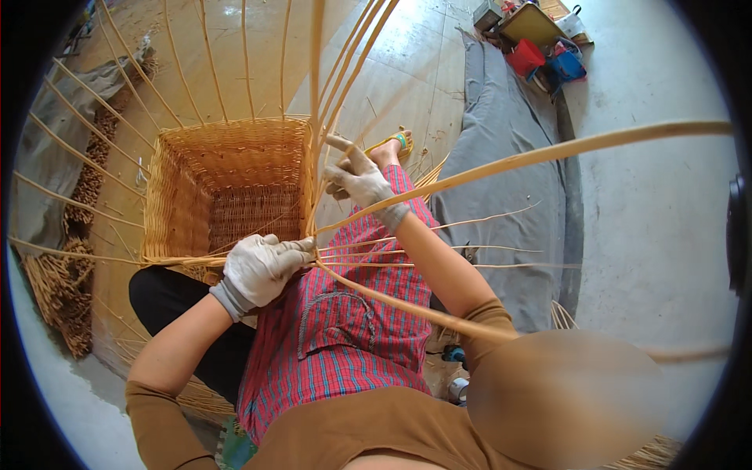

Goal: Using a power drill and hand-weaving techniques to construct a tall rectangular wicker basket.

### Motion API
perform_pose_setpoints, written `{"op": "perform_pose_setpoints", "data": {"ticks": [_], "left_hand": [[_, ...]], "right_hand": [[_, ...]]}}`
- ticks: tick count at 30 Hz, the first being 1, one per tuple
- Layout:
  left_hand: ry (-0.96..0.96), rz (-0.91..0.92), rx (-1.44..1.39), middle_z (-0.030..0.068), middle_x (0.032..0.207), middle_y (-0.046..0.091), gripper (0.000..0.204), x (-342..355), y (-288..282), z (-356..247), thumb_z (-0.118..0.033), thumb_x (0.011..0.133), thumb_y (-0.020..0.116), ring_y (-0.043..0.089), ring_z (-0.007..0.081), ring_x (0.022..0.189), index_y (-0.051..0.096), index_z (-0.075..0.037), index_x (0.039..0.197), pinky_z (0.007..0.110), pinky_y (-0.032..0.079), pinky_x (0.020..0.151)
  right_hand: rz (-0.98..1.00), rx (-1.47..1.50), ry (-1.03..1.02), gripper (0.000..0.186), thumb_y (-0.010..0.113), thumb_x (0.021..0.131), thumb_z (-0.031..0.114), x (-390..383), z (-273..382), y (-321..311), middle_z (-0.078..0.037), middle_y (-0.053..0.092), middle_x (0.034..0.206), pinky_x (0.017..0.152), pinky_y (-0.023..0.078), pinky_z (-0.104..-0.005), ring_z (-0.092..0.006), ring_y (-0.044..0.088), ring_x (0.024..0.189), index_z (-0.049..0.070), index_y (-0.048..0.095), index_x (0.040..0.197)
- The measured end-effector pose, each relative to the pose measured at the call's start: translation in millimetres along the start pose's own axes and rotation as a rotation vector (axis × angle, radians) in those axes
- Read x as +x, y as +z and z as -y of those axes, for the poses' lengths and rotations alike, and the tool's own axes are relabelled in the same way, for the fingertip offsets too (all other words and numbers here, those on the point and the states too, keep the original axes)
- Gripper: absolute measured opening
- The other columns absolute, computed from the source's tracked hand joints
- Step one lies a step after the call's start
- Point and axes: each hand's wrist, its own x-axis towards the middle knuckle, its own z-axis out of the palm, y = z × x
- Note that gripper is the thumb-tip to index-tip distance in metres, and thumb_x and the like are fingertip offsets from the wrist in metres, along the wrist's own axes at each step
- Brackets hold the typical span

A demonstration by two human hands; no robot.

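Observation:
A square woven wicker basket [176, 188] lies in front of me, long rods fanning out from its rim. My gloved left hand [261, 269] closes on the rim and weaving rods at the near right corner. Up by the right side, my gloved right hand [357, 174] has its fingers apart, the index reaching to the upright rods [316, 94]; whether it touches them is unclear. Long pale rods [540, 155] sweep from the corner toward the right. Red plaid cloth [337, 360] covers my lap.
A grey cloth [497, 180] runs along the right. Bundles of sticks [74, 305] lie at the left. Red [523, 55] and blue [565, 66] containers stand at the back right beside a tan board [525, 23]. My sandalled foot [388, 149] rests on the wooden boards beyond my right hand.

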Motion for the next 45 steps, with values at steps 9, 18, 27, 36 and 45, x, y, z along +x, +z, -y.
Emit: {"op": "perform_pose_setpoints", "data": {"ticks": [9,18,27,36,45], "left_hand": [[0.051,0.027,0.098,0.0045,0.106,0.074,0.019,0.7,-2.5,5.0,-0.022,0.08,0.068,0.063,0.0282,0.064,0.073,-0.019,0.098,0.04,0.053,0.061],[0.024,-0.136,0.181,0.0037,0.111,0.072,0.02,-3.0,17.3,-17.5,-0.024,0.08,0.071,0.067,0.0216,0.083,0.068,-0.014,0.097,0.036,0.052,0.07],[0.089,-0.124,0.25,0.0119,0.122,0.066,0.024,-11.9,27.7,-5.3,-0.011,0.072,0.065,0.063,0.029,0.084,0.064,-0.009,0.096,0.041,0.05,0.072],[-0.037,-0.191,0.039,0.0119,0.099,0.071,0.025,2.7,31.7,-14.1,-0.015,0.072,0.083,0.068,0.0323,0.088,0.067,-0.009,0.091,0.04,0.055,0.077],[-0.01,-0.204,0.143,0.0099,0.098,0.069,0.023,-0.4,31.6,-11.7,-0.022,0.074,0.081,0.066,0.0318,0.083,0.069,-0.011,0.089,0.042,0.052,0.069]], "right_hand": [[-0.1,-0.608,-0.199,0.039,0.066,0.091,0.03,-73.0,4.6,-28.7,-0.02,0.065,0.117,0.088,0.054,-0.0417,-0.0367,0.065,0.107,0.003,0.062,0.119],[-0.107,0.315,0.378,0.033,0.07,0.093,0.026,-11.4,-34.5,44.6,-0.003,0.066,0.095,0.063,0.056,-0.0271,-0.0121,0.063,0.076,0.006,0.059,0.117],[-0.249,-0.38,-0.17,0.021,0.066,0.09,0.022,-31.4,-13.1,51.8,-0.016,0.067,0.078,0.064,0.053,-0.038,-0.0313,0.067,0.073,0.003,0.061,0.096],[-0.22,0.251,0.314,0.041,0.052,0.102,0.042,-191.6,-13.9,39.4,-0.006,0.061,0.067,0.054,0.048,-0.0308,-0.0113,0.06,0.059,0.002,0.063,0.095],[0.029,-0.66,-0.057,0.035,0.055,0.097,0.038,-50.9,50.3,63.0,-0.021,0.069,0.092,0.084,0.05,-0.0502,-0.0422,0.065,0.094,0.005,0.067,0.103]]}}
